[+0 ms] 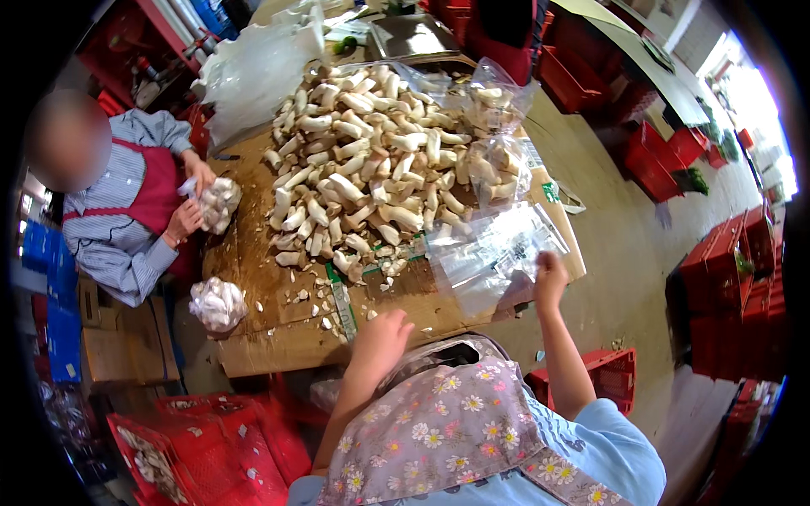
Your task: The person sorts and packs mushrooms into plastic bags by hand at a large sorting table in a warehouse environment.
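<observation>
A large heap of king oyster mushrooms (373,158) lies on a table covered with cardboard (253,272). My right hand (549,278) is at the right edge of a stack of clear plastic bags (484,259); whether its fingers grip a bag cannot be told. My left hand (383,338) hovers at the near table edge with nothing seen in it, its fingers partly hidden from view. Filled clear bags of mushrooms (497,158) stand right of the heap. At the left corner sits a knotted bag of mushrooms (217,305).
At the left, a co-worker's hands (190,209) hold a filled bag (219,205). Red crates (215,449) stand below left, another (601,379) below right, more along the right side. A metal tray (414,38) and a pile of clear plastic (259,82) lie at the far side.
</observation>
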Available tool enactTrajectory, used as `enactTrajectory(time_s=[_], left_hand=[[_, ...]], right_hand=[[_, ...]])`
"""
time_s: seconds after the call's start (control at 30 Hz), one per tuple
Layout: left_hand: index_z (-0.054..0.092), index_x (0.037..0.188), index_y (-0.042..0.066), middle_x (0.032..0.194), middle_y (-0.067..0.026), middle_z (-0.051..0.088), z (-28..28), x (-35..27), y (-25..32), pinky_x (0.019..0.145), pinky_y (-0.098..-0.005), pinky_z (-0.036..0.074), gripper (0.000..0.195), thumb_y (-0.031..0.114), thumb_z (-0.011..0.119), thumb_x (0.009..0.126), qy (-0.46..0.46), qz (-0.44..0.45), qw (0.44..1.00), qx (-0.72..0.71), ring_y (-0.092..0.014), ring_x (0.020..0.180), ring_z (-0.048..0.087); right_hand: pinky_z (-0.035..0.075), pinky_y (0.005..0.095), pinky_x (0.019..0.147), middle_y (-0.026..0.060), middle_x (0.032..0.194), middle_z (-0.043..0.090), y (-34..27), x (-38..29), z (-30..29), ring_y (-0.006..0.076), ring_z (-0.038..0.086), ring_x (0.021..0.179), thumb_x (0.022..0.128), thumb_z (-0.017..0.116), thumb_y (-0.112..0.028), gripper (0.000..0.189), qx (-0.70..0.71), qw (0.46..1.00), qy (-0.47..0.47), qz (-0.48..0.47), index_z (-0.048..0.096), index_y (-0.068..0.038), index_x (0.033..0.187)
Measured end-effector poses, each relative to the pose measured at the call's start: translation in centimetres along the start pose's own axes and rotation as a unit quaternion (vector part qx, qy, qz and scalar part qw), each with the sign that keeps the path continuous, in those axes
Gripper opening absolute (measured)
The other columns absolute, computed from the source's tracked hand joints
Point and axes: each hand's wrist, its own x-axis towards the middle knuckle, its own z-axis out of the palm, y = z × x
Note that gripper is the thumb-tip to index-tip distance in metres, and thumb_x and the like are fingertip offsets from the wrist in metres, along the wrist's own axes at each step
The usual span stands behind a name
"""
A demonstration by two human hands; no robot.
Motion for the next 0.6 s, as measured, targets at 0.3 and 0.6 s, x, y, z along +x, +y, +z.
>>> enactTrajectory(time_s=[0.3, 0.6], left_hand=[[0.063, 0.106, -0.002, 0.09, -0.0112, 0.066, -0.2, -0.4, 2.1, 0.067, -0.0282, 0.053, 0.019, 0.011, 0.062, 0.092, 0.019, 0.005, 0.959, -0.282, -0.017, 0.079, 0.067], [0.059, 0.108, 0.002, 0.093, -0.0005, 0.064, 1.9, 1.0, 2.8, 0.068, -0.0211, 0.048, 0.019, 0.015, 0.061, 0.095, 0.087, -0.055, 0.872, -0.479, -0.005, 0.082, 0.059]], right_hand=[[0.046, 0.0289, 0.064, 0.0069, 0.081, 0.065, -16.9, 1.3, -3.3, 0.0138, 0.061, 0.073, 0.089, 0.061, -0.006, 0.006, 0.216, 0.97, 0.006, -0.108, 0.065, -0.003, 0.092], [0.046, 0.0414, 0.055, 0.0125, 0.064, 0.059, -20.5, -6.6, 0.3, 0.0335, 0.059, 0.06, 0.069, 0.078, -0.02, 0.028, 0.148, 0.917, -0.345, -0.135, 0.056, -0.004, 0.066]])
